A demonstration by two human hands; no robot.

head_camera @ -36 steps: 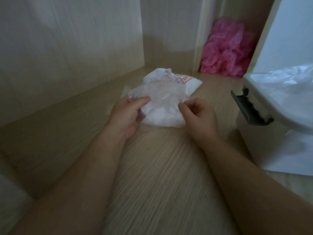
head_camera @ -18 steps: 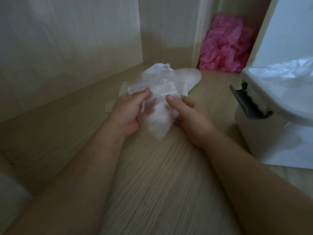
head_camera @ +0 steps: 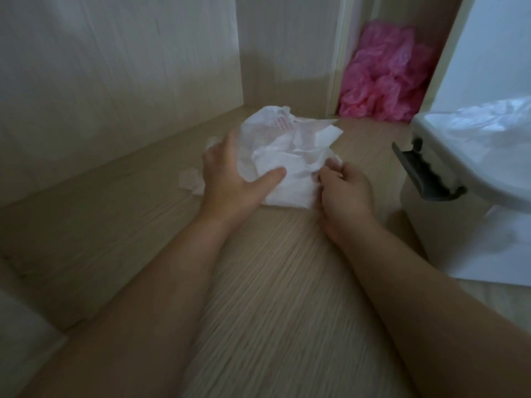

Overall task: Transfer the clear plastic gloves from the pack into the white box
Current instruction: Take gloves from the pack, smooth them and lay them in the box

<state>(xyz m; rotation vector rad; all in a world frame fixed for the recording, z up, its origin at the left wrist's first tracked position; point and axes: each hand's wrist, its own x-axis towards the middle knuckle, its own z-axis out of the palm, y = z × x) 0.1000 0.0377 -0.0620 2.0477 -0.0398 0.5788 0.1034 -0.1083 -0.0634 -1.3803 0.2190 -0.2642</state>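
Left hand (head_camera: 230, 179): we grip the pack (head_camera: 287, 159), thumb on top.
Right hand (head_camera: 343, 189): we pinch its near right edge.

A pale wood-grain floor (head_camera: 273, 282) is bounded by light wooden panels (head_camera: 115, 67) at left and behind; crumpled pink plastic (head_camera: 382, 79) is heaped in a dim recess.

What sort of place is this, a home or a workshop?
Probably a home, maybe a closet nook: pale wood-grain panels and floor, a heap of pink plastic in the corner, a white box with a grey latch.
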